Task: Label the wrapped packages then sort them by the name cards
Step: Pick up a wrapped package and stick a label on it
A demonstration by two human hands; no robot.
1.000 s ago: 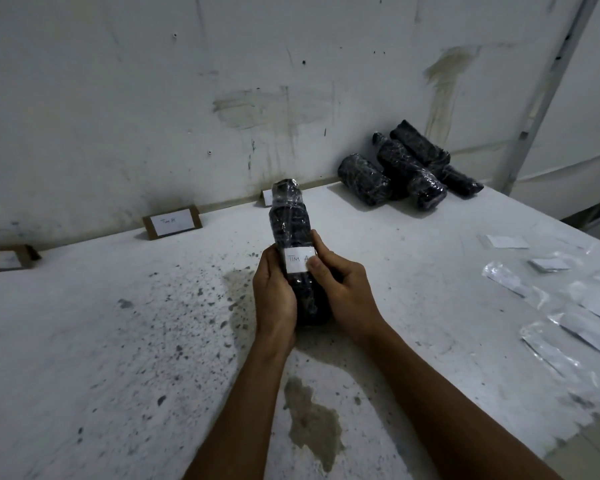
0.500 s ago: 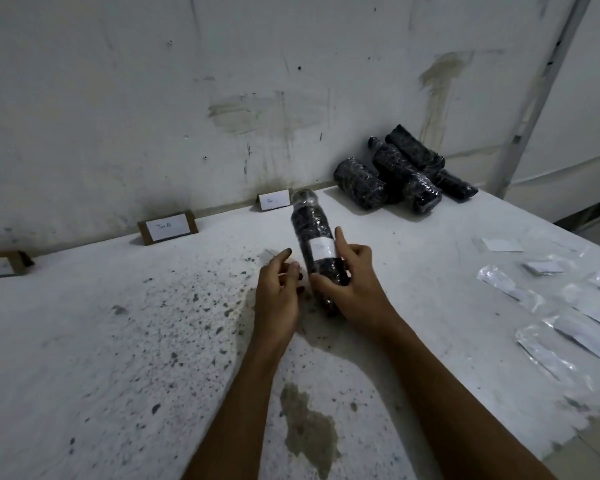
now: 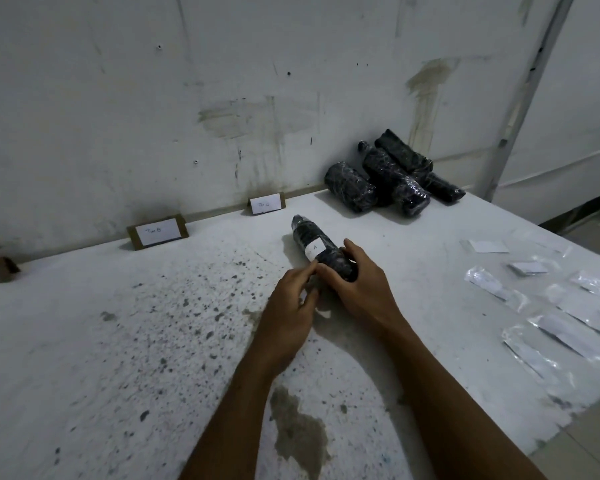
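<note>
Black wrapped package [image 3: 314,245] with white label [image 3: 315,249] lying on the speckled table [image 3: 118,341], right hand [image 3: 359,289] gripping its near end, left hand [image 3: 290,310] fingertips touching beside, relaxed, name cards [image 3: 158,231] along wall, unlabelled packages [image 3: 392,178] piled behind.

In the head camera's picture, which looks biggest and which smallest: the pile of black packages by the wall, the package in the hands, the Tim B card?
1. Pile of black packages, though farthest away.
2. Labelled package, held by the right hand, partly hidden.
3. Tim B card, clearly smallest.
</note>
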